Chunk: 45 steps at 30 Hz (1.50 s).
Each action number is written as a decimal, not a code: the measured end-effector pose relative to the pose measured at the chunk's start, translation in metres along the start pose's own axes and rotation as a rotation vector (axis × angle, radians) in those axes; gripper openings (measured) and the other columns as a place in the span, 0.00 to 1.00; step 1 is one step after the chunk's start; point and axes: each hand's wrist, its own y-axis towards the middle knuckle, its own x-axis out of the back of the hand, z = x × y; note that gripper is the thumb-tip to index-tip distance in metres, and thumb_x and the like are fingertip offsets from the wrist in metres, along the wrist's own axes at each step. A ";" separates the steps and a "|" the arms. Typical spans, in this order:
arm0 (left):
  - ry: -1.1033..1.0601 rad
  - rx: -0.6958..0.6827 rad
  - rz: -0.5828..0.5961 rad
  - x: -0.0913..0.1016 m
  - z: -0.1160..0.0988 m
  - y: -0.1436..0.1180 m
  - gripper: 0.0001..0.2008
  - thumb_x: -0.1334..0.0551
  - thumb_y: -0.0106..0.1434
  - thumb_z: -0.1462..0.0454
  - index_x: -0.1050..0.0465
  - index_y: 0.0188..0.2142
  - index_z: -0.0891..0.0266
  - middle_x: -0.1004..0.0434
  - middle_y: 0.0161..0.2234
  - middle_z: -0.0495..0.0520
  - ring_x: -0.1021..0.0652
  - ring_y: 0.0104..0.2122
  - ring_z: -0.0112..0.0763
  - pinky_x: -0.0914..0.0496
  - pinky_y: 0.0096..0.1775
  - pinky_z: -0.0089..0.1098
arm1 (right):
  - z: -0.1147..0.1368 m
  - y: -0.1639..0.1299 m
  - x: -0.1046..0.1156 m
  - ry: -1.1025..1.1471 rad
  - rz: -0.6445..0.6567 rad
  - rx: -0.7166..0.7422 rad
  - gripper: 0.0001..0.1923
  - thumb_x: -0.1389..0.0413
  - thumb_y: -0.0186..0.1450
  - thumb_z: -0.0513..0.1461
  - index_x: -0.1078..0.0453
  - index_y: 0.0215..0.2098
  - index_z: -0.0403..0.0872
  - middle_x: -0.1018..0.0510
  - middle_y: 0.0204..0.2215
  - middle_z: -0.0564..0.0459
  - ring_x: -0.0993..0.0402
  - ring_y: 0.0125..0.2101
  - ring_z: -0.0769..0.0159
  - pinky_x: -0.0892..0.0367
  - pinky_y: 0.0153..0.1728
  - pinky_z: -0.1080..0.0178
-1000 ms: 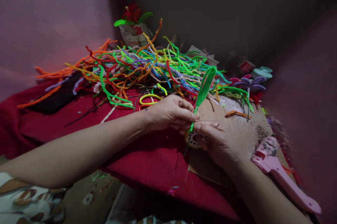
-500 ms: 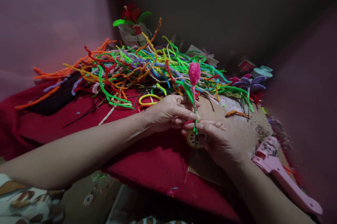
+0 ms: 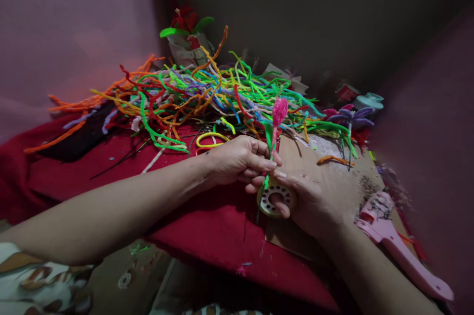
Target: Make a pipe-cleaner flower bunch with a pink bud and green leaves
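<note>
A pink pipe-cleaner flower [image 3: 280, 110] with a green leaf and a thin stem stands upright in front of me, its top leaning a little right. My left hand [image 3: 244, 159] is closed, pinching the stem just below the bloom between thumb and fingers. On my right hand [image 3: 314, 199] hangs a yellowish roll of tape [image 3: 267, 200], with a finger through its centre hole. The thumb and index fingertip of that hand meet the stem close to the left fingertips. Below the grip the stem's green wrap and dark wire end show in front of the roll.
Behind my hands lies a big pile of coloured pipe cleaners [image 3: 207, 88]. Yellow-handled scissors [image 3: 213, 136] rest by my left wrist. To the right are a cardboard sheet [image 3: 296, 157], a pink glue gun or similar pink tool [image 3: 403, 255] and a purple flower [image 3: 351, 117].
The flower has dropped slightly and tilted, its bloom going right and its lower end left. My right hand has turned, so the roll's face and the finger through it show more.
</note>
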 end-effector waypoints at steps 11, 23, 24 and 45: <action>-0.066 0.068 0.122 0.004 -0.002 0.001 0.11 0.39 0.55 0.69 0.29 0.38 0.71 0.34 0.18 0.46 0.42 0.12 0.14 0.44 0.14 0.19 | 0.003 -0.003 -0.009 -0.121 -0.079 0.026 0.09 0.42 0.53 0.41 0.23 0.21 0.44 0.34 0.09 0.57 0.51 0.12 0.77 0.51 0.18 0.67; 0.140 0.010 -0.054 -0.007 -0.003 -0.001 0.10 0.35 0.52 0.64 0.35 0.30 0.63 0.35 0.16 0.43 0.34 0.14 0.19 0.44 0.16 0.19 | 0.000 -0.002 -0.001 -0.290 -0.212 0.093 0.13 0.44 0.55 0.41 0.29 0.16 0.43 0.43 0.07 0.60 0.53 0.12 0.77 0.58 0.15 0.67; 0.191 -0.003 -0.066 -0.008 -0.003 -0.002 0.10 0.35 0.51 0.64 0.36 0.29 0.64 0.33 0.17 0.43 0.33 0.14 0.19 0.44 0.16 0.19 | 0.000 -0.002 -0.001 -0.300 -0.207 0.088 0.13 0.44 0.55 0.41 0.29 0.16 0.43 0.43 0.07 0.60 0.53 0.12 0.77 0.58 0.15 0.67; -0.027 0.023 -0.033 -0.004 0.000 -0.001 0.08 0.35 0.54 0.64 0.28 0.30 0.68 0.46 0.11 0.40 0.45 0.12 0.15 0.36 0.17 0.23 | -0.002 0.001 -0.003 -0.112 -0.088 0.066 0.11 0.43 0.54 0.41 0.22 0.28 0.43 0.24 0.17 0.50 0.36 0.16 0.73 0.46 0.18 0.69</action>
